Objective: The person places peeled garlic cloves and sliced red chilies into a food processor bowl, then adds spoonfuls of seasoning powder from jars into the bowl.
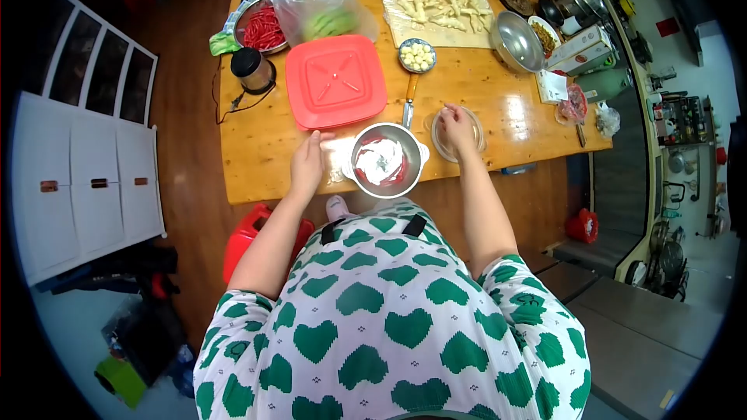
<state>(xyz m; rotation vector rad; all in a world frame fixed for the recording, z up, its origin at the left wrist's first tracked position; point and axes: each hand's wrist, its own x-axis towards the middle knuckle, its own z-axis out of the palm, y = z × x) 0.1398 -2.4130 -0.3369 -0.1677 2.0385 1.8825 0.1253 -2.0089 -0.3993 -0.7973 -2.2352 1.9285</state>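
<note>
A steel bowl (362,149) with pale side handles stands near the table's front edge, with something red and white inside that I cannot make out clearly. To its left is my left hand (309,162), fingers extended and holding nothing, close to the corner of a red plastic lid (335,82). My right hand (459,131) is over a round clear lid (479,140) to the right of the bowl, its fingers closed at the lid's far part. Just beyond the bowl lies a wooden-handled knife (412,89), below a small bowl of peeled garlic cloves (417,55).
Pale knobbly pieces cover a board (405,35) at the back. Red chillies (263,29) fill a basin at the back left, near a plastic bag (299,12) and a dark chopper motor unit (253,70). A large steel bowl (517,41) stands back right.
</note>
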